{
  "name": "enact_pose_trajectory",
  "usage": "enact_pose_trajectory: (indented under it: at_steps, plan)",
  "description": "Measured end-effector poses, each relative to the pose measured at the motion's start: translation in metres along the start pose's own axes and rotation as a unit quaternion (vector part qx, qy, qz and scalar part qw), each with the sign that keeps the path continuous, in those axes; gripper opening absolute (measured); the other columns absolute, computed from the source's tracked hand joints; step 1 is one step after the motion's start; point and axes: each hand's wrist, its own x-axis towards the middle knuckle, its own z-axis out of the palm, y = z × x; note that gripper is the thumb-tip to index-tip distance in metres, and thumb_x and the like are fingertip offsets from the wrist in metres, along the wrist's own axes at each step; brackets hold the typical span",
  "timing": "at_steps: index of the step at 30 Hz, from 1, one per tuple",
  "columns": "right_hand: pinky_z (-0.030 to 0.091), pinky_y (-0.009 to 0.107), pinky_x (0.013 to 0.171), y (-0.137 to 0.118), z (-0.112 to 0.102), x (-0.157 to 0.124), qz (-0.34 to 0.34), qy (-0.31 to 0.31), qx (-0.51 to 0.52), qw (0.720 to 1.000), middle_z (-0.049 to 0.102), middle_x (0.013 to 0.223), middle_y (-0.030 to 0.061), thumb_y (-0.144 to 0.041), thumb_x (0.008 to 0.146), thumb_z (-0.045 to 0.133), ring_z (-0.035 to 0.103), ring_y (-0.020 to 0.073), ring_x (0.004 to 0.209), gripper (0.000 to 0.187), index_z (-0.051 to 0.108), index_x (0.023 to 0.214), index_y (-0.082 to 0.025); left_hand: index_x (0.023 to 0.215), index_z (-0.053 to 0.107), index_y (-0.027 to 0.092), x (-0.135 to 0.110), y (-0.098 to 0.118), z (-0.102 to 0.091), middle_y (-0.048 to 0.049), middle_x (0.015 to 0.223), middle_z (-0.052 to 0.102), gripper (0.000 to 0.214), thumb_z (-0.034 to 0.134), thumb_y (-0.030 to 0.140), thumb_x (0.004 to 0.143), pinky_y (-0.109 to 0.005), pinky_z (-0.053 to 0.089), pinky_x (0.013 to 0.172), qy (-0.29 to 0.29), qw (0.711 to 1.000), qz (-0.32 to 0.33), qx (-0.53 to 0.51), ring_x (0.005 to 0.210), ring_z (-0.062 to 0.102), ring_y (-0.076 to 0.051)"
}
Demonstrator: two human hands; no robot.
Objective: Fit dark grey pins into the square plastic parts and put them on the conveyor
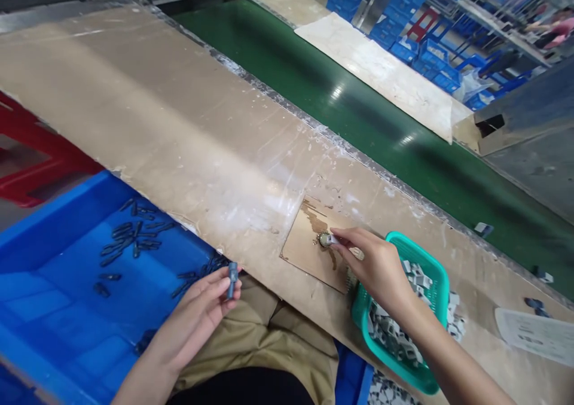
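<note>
My left hand (201, 312) pinches a small grey-blue plastic part (232, 277) upright between thumb and fingers, just below the edge of the brown worktable (179, 124). My right hand (374, 264) reaches over the table and presses a small white piece (335, 240) against a little round glue-stained spot (323, 239) on a cardboard pad (309, 252). Right beneath that wrist sits a teal plastic basket (433, 267) filled with several small white pieces.
A blue bin (67, 273) at my left holds several dark grey-blue parts. A green conveyor belt (359, 106) runs along the far side of the table. A paper sheet (536, 333) lies at the right. Blue crates (426, 40) and a red stool (40, 160) stand around.
</note>
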Motion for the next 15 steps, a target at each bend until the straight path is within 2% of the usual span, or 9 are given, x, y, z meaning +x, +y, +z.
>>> enact_pose_trajectory:
  at_steps: [4,9,11,13,15]
  plan:
    - [0.054,0.034,0.069,0.003,0.01,0.006,0.005,-0.027,-0.004,1.0,0.07,0.088,0.0081,-0.023,0.084,0.052,0.067,0.0215,0.077,0.019,0.068,0.093,-0.018,0.081,0.07,0.016,-0.004,-0.004,0.009,-0.0044,0.075,0.067,0.016,0.075,0.023,0.068,-0.015,0.051,0.06,-0.061,0.998,0.004,0.029,0.068,0.06,-0.01]
    - [0.054,0.038,0.07,-0.011,-0.003,0.002,0.096,0.003,0.084,0.992,0.071,0.088,0.009,-0.032,0.079,0.061,0.067,0.0233,0.075,0.019,0.069,0.091,-0.019,0.076,0.072,0.015,0.0,-0.012,0.032,-0.0062,0.074,0.07,0.016,0.077,0.026,0.065,-0.016,0.051,0.06,-0.085,0.995,0.047,0.036,0.068,0.061,-0.011]
    - [0.056,0.036,0.069,-0.022,-0.012,-0.005,0.163,0.015,0.173,0.971,0.072,0.087,0.0088,-0.035,0.076,0.065,0.069,0.0234,0.077,0.023,0.069,0.092,-0.018,0.075,0.073,0.015,0.001,-0.017,0.048,-0.0059,0.073,0.07,0.018,0.079,0.027,0.063,-0.018,0.051,0.061,-0.088,0.994,0.064,0.032,0.067,0.062,-0.012]
    - [0.058,0.032,0.068,-0.033,-0.019,-0.013,0.229,0.019,0.295,0.927,0.073,0.085,0.0069,-0.033,0.071,0.071,0.07,0.0222,0.077,0.023,0.07,0.09,-0.02,0.075,0.073,0.016,0.001,-0.022,0.065,-0.0053,0.072,0.071,0.016,0.078,0.027,0.064,-0.021,0.053,0.062,-0.1,0.99,0.091,0.037,0.066,0.063,-0.013]
    - [0.058,0.028,0.068,-0.044,-0.022,-0.021,0.256,0.017,0.377,0.89,0.074,0.084,0.0047,-0.029,0.067,0.075,0.07,0.0202,0.076,0.021,0.072,0.086,-0.022,0.074,0.074,0.016,0.001,-0.026,0.081,-0.0046,0.072,0.071,0.013,0.077,0.026,0.065,-0.022,0.054,0.062,-0.119,0.985,0.115,0.048,0.064,0.064,-0.014]
